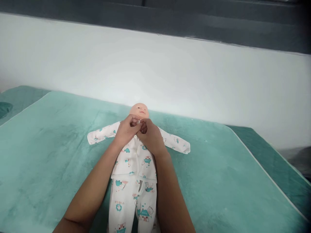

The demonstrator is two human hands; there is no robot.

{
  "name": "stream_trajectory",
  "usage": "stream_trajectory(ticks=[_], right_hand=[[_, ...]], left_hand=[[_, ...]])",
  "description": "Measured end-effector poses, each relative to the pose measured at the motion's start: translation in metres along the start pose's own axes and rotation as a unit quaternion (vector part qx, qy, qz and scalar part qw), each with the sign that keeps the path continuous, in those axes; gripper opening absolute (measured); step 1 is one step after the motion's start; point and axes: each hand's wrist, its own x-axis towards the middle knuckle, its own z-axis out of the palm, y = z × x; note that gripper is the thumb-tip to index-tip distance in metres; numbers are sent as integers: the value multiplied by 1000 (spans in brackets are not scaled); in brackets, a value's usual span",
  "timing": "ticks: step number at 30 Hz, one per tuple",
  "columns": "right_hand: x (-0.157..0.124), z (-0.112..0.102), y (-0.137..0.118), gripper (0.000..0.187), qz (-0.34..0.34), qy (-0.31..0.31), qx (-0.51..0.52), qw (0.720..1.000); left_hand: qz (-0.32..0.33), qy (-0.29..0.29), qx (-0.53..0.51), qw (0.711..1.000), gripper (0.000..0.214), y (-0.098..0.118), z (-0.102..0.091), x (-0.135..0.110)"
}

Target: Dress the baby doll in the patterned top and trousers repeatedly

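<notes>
A baby doll lies on its back with its head away from me, dressed in a white printed baby shirt and matching trousers. Both sleeves stretch out to the sides. At the shirt's collar, my left hand pinches the front edge of the cloth between thumb and fingers. My right hand meets it there, its fingers likewise closed on the collar edge. A pale button shows just below my fingertips. My fingers hide the exact spot they grip.
Beneath the doll spreads a green plush blanket with a pale edge line. A white wall rises behind the doll's head, topped by a dark ledge. Darker green cloth shows at the right side.
</notes>
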Motion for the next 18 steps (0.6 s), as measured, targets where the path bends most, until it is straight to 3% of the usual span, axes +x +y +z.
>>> stream_trajectory(ticks=[6, 12, 15, 18], right_hand=[[0, -3, -1, 24, -15, -24, 6, 1000], [-4, -19, 2, 27, -22, -50, 107, 993], [-7, -23, -6, 33, -117, 43, 56, 991], [-12, -15, -25, 53, -226, 130, -25, 965]], left_hand=[[10, 8, -18, 1000, 17, -1, 1, -1], [11, -4, -157, 987, 23, -6, -1, 2], [-1, -2, -189, 982, 25, -4, -2, 3], [-4, 11, -160, 987, 23, -3, -2, 4]])
